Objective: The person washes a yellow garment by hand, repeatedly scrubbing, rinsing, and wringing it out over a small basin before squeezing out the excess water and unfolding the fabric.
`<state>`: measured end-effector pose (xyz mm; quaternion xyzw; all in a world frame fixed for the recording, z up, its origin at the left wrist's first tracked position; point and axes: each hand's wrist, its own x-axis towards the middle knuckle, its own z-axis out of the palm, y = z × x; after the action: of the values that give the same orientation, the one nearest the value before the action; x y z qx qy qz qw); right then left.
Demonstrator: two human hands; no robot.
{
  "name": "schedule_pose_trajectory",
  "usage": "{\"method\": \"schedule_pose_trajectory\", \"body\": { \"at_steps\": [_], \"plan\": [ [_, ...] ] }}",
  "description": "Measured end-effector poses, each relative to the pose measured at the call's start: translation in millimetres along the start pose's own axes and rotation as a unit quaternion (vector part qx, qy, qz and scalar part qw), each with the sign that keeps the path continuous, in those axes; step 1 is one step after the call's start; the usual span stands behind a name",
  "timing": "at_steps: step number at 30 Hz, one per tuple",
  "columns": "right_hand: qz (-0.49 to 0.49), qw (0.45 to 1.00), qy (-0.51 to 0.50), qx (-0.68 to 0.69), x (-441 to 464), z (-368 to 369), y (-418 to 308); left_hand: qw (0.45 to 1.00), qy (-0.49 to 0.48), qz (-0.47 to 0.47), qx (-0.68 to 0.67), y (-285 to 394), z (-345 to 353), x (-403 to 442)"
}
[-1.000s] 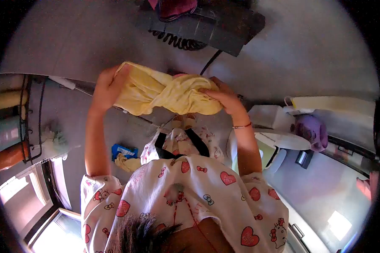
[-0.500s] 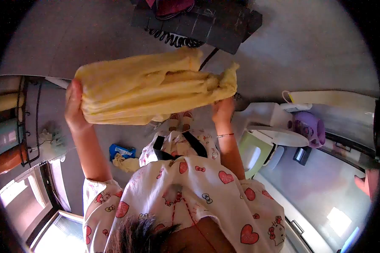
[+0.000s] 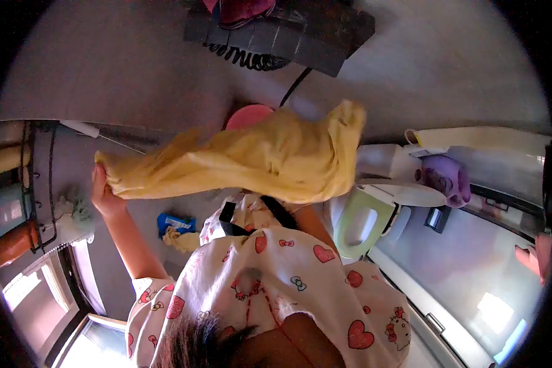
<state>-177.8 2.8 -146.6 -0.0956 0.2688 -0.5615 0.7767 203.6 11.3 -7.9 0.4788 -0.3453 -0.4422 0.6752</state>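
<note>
A yellow cloth (image 3: 245, 162), loosely bunched and creased, is stretched in the air in front of my body. At its left end my left hand (image 3: 106, 191) is closed on the fabric, with the thumb showing at the edge. My right forearm (image 3: 316, 224) runs up under the other end, and the fabric covers my right hand. That end stays held up above the forearm, with a corner rising at the top. Whether the cloth is a towel or a garment I cannot tell.
Behind the cloth is a pink round container (image 3: 248, 116). Ahead stands a dark slatted stand (image 3: 282, 34). To the right are a green-and-white toilet seat (image 3: 365, 224) and a purple item (image 3: 444, 178). A blue packet (image 3: 175, 222) lies left on the floor, near a wire rack (image 3: 43, 184).
The cloth has gone from a thick folded bundle to a looser, wider spread. My left hand has moved slightly down, and the cloth now covers my right hand. The pink container has come into view.
</note>
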Motion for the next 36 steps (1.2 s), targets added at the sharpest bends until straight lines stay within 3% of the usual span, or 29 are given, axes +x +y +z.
{"method": "schedule_pose_trajectory", "body": {
  "at_steps": [1,5,8,10,11,13,14,16,17,19,21,23,27,29,30,32,33,35,36],
  "plan": [
    [0.024,1.000,0.003,-0.019,-1,0,14,0.996,0.017,-0.028,-0.084,2,4,-3],
    [0.040,0.997,0.001,-0.067,8,-1,18,0.996,-0.049,-0.046,-0.063,-1,-2,-7],
    [0.029,0.996,-0.005,-0.085,10,0,5,0.991,0.007,0.016,0.133,-17,-4,-2],
    [0.017,0.996,-0.008,-0.092,7,3,-3,0.987,-0.010,-0.106,0.119,-9,18,6],
    [0.010,0.996,-0.009,-0.094,4,6,-7,0.988,-0.011,-0.106,0.115,-18,16,8],
    [-0.006,0.995,-0.012,-0.094,-3,11,-14,0.914,0.075,-0.144,0.373,-38,15,10],
    [-0.013,0.995,-0.013,-0.096,-6,15,-17,0.914,0.072,-0.145,0.371,-44,15,13],
    [-0.026,0.994,-0.015,-0.101,-9,23,-20,0.807,-0.124,-0.160,0.554,-52,28,17],
    [-0.028,0.994,-0.014,-0.106,-10,26,-20,0.807,-0.131,-0.160,0.553,-60,35,15],
    [-0.033,0.992,-0.015,-0.118,-11,32,-16,0.691,-0.224,0.031,0.687,-81,60,7],
    [-0.034,0.991,-0.015,-0.131,-13,37,-9,0.729,-0.204,0.097,0.646,-78,114,-7],
    [-0.034,0.990,-0.018,-0.137,-13,41,-3,0.898,-0.302,0.059,0.315,-64,163,-22],
    [-0.039,0.988,-0.026,-0.145,-14,45,0,0.921,-0.344,-0.033,0.181,-87,188,-20],
    [-0.038,0.988,-0.030,-0.147,-16,46,-2,0.919,-0.313,-0.168,0.169,-91,185,-5],
    [-0.038,0.988,-0.032,-0.146,-17,46,-3,0.919,-0.314,-0.168,0.168,-93,184,-1],
    [-0.040,0.988,-0.034,-0.144,-20,45,-6,0.967,-0.150,-0.006,0.206,-95,183,4],
    [-0.042,0.988,-0.036,-0.143,-20,44,-6,0.966,-0.154,-0.007,0.207,-93,177,11],
    [-0.043,0.989,-0.041,-0.134,-21,42,-9,0.981,-0.121,-0.148,0.033,-78,164,26],
    [-0.043,0.989,-0.042,-0.132,-22,42,-11,0.947,-0.174,-0.126,0.239,-70,169,25]
  ]
}}
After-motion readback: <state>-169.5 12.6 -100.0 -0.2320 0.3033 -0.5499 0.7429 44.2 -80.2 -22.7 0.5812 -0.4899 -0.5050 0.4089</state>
